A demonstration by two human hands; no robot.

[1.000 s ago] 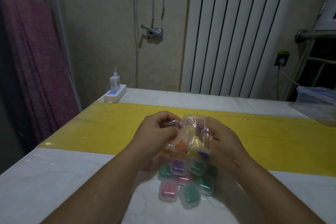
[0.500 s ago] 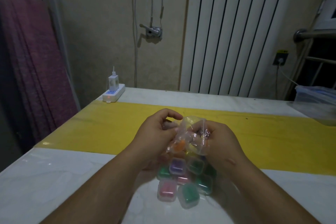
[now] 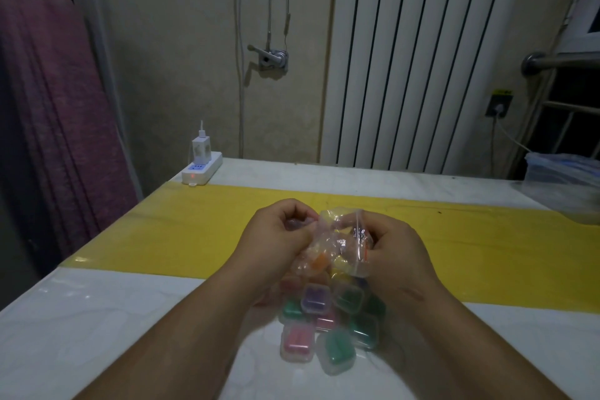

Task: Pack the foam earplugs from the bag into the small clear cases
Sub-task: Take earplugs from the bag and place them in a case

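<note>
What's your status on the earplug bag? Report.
Left hand, right hand both pinch the bag. Cases piled underneath. Nothing in the way.

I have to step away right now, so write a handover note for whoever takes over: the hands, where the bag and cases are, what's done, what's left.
Hands: left hand and right hand each pinch one side of the bag at its top.
Bag: held up between them, with orange and yellow earplugs inside. I cannot tell if it is open.
Cases: piled on the table just below the bag.
Done: the visible cases look filled (pink, green, purple).
Left: open the bag and pack its earplugs.
</note>
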